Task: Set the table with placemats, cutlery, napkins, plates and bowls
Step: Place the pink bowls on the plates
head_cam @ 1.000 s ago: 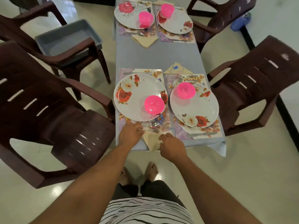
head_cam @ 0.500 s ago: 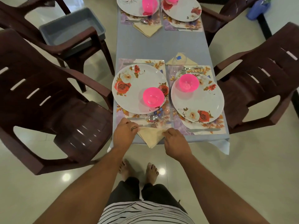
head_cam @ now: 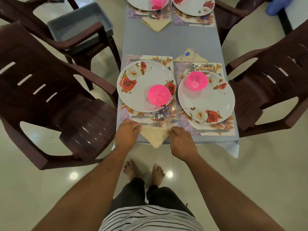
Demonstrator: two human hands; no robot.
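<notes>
1. The napkin is lying folded in a triangle at the near edge of the desk, its point hanging out over the floor. The biggest risk, as I judge it, is the napkin sliding off that edge if either corner is being tugged toward the person.
2. The left hand is pinching the napkin's left corner, its grip pressed together on the cloth, just beside the fork. A sideways pull could be dragging the fork and the spoon out of line.
3. The right hand is curling over the right corner, its grip seeming to pinch the cloth, though the fingertips are hiding under the knuckles. The clear glass is standing close behind it, and a lifted knuckle could be knocking it onto the near plate.
4. The pink bowl is sitting off-centre on that plate, toward the glass, so a jolt to the placemat could be shifting it.
5. The desk is wearing a pale blue cloth whose near corner is drooping off the right side. Snagging it would be disturbing all four settings.
6. Around it, dark brown plastic chairs are standing on a glossy cream tiled floor. One left chair is carrying a grey tub.
7. A second plate with its own bowl, knife and napkin is lying to the right, and two more settings are showing at the far end.
</notes>
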